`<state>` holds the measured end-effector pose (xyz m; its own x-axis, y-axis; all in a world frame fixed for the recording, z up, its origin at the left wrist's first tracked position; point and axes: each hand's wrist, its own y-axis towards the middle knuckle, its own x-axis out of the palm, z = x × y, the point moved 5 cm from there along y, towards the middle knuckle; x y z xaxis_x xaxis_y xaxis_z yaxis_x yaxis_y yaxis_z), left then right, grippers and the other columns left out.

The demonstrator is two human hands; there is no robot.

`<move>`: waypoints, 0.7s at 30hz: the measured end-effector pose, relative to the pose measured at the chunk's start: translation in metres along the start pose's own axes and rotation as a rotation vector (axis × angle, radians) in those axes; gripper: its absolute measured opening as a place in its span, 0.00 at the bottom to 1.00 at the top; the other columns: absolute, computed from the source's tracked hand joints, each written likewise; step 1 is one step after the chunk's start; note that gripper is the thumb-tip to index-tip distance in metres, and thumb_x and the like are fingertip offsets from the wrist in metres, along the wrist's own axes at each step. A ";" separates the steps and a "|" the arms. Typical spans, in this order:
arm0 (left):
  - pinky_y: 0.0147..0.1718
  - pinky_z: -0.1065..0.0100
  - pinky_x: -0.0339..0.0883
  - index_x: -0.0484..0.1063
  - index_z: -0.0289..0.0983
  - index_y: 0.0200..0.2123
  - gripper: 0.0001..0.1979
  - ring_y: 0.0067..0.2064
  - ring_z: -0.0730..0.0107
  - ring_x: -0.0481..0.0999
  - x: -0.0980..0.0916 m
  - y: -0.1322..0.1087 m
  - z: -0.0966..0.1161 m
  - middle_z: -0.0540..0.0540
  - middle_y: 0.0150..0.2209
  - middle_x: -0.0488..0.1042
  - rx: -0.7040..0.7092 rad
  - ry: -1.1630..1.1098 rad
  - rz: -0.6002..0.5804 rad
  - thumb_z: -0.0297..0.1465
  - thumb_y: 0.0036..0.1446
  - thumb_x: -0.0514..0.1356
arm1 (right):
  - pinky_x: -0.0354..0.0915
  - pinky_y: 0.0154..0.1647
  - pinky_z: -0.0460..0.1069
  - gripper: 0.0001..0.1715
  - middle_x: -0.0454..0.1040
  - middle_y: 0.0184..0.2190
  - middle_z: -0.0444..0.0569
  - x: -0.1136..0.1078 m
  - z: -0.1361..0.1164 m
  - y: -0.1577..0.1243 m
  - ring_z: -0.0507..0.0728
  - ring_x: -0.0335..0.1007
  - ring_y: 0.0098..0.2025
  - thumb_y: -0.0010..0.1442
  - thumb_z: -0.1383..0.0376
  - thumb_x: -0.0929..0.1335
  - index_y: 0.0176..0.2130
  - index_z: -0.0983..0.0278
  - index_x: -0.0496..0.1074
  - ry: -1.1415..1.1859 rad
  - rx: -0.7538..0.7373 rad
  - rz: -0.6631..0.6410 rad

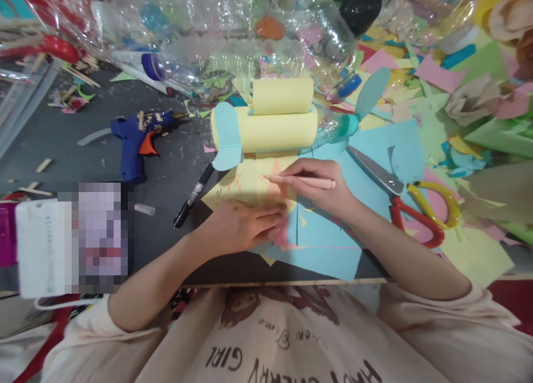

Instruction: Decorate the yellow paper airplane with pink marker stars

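Note:
My right hand [328, 191] is closed in a writing grip on a light pink pen [314, 181], its tip at a yellow sheet of paper [227, 186] that carries some orange strokes. My left hand [235, 222] lies flat on the lower part of the papers, fingers stretched toward the right. Just beyond both hands lies a plastic bottle [328, 125] wrapped in yellow paper, with a smaller yellow paper roll [283, 96] on top and light blue paper pieces at its ends. Under my right forearm spread blue sheets [328, 225].
Scissors [397, 191] with red and yellow handles lie at right. A black marker [194, 197] and a blue glue gun [135, 144] are at left, near a white box [44, 250]. Clear plastic bottles [200, 39] crowd the back; colored paper scraps [441, 72] cover the right.

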<state>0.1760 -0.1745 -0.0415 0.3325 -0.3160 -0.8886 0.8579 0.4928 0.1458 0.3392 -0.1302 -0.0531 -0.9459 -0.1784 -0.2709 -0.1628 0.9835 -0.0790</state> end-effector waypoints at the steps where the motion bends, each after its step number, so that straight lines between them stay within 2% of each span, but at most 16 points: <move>1: 0.34 0.70 0.71 0.75 0.39 0.48 0.19 0.40 0.71 0.82 -0.001 0.000 0.000 0.48 0.47 0.82 0.004 0.002 0.009 0.36 0.74 0.45 | 0.64 0.25 0.47 0.16 0.79 0.24 0.46 0.000 0.000 0.000 0.52 0.71 0.26 0.56 0.53 0.73 0.27 0.63 0.79 0.000 -0.004 -0.006; 6: 0.34 0.69 0.71 0.75 0.39 0.49 0.20 0.42 0.70 0.82 -0.001 0.000 -0.001 0.48 0.47 0.82 0.002 -0.025 0.006 0.36 0.74 0.44 | 0.62 0.24 0.47 0.15 0.79 0.24 0.46 0.000 0.002 0.000 0.51 0.69 0.24 0.55 0.55 0.74 0.26 0.63 0.79 -0.002 -0.015 -0.055; 10: 0.37 0.68 0.72 0.75 0.40 0.51 0.19 0.43 0.69 0.82 0.003 -0.001 -0.002 0.47 0.50 0.80 -0.005 -0.034 -0.054 0.36 0.73 0.45 | 0.62 0.24 0.47 0.15 0.78 0.23 0.45 0.000 0.001 0.000 0.51 0.69 0.25 0.55 0.55 0.73 0.26 0.63 0.78 0.007 -0.002 -0.008; 15: 0.31 0.69 0.70 0.75 0.39 0.47 0.20 0.39 0.70 0.83 -0.002 0.001 0.000 0.49 0.47 0.82 -0.001 0.002 0.024 0.36 0.74 0.44 | 0.62 0.25 0.47 0.16 0.77 0.22 0.45 -0.001 -0.001 -0.001 0.51 0.67 0.24 0.55 0.54 0.74 0.25 0.63 0.78 0.011 0.022 0.034; 21: 0.34 0.70 0.73 0.75 0.39 0.51 0.20 0.41 0.70 0.82 0.001 0.000 0.000 0.46 0.48 0.82 -0.008 -0.021 -0.014 0.36 0.74 0.45 | 0.62 0.25 0.48 0.19 0.78 0.23 0.46 -0.001 -0.001 0.000 0.52 0.68 0.25 0.54 0.52 0.74 0.23 0.63 0.75 0.020 0.024 -0.050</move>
<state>0.1762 -0.1748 -0.0424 0.3287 -0.3398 -0.8812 0.8594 0.4946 0.1298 0.3397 -0.1302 -0.0523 -0.9422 -0.2264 -0.2471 -0.2036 0.9723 -0.1146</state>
